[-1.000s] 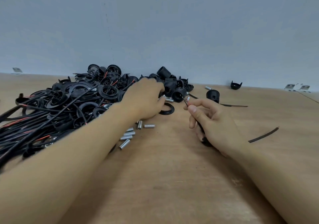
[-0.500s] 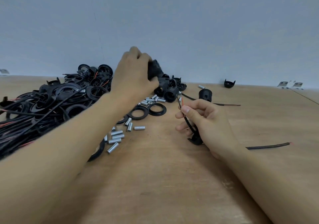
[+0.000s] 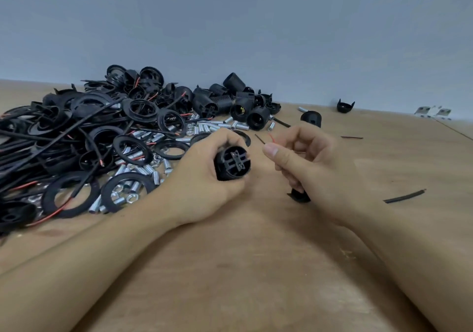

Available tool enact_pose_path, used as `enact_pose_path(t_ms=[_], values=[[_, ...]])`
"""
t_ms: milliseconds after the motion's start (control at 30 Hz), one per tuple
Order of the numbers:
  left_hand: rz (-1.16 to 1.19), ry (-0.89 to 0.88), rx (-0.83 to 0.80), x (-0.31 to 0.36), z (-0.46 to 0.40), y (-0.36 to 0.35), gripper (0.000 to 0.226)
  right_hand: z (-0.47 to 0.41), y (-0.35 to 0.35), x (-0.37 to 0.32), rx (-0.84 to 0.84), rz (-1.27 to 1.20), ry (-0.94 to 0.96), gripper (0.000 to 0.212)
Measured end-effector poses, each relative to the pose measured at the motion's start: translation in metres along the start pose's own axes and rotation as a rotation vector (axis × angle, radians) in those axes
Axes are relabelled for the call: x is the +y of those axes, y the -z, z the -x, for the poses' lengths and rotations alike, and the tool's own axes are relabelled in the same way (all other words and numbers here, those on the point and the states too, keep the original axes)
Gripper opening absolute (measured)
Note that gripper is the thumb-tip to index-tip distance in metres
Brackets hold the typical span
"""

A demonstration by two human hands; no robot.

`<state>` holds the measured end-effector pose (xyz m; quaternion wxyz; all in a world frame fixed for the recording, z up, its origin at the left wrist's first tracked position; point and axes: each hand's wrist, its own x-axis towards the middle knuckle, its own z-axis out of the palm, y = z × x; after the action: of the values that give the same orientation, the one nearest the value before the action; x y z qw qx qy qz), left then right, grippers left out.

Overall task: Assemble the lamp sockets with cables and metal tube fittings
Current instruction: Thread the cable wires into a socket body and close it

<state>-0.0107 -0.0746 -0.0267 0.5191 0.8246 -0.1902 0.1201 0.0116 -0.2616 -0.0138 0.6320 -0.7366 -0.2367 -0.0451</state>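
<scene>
Since half a second ago I see the left hand (image 3: 202, 178) has come back from the pile and now sits low over the desk (image 3: 243, 267), its fingers clamped around a black ribbed socket (image 3: 232, 162), terminal end facing me. The right hand (image 3: 312, 167) has lifted a little, fingers pinched together on a thin cable (image 3: 266, 141) whose red and black wire ends point at the socket, just beside it. Matte black plastic rings (image 3: 143, 109), cables and sockets lie heaped at left, with shiny threaded metal tubes (image 3: 151, 175) scattered among them. The desk is pale scuffed wood; behind it stands a plain grey-blue wall (image 3: 256, 24).
</scene>
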Motion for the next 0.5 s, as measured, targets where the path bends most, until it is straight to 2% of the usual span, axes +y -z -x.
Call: enact_pose_path(t_ms=[133,233,367,500], values=[[-0.05,-0.038,-0.011,-0.003,-0.005,-0.004,0.031,0.004,0.0,-0.008,-0.035,0.067,0.093,0.009],[-0.035,-0.044,0.006,-0.004,-0.006,-0.005,0.036,0.006,0.001,-0.01,-0.042,0.079,0.116,0.012],[0.006,-0.047,0.017,-0.003,-0.006,-0.007,0.033,0.009,-0.001,-0.014,-0.046,0.226,0.251,0.013],[0.008,-0.059,-0.008,-0.001,-0.006,-0.008,0.035,0.009,-0.001,-0.015,-0.028,0.334,0.279,0.012]])
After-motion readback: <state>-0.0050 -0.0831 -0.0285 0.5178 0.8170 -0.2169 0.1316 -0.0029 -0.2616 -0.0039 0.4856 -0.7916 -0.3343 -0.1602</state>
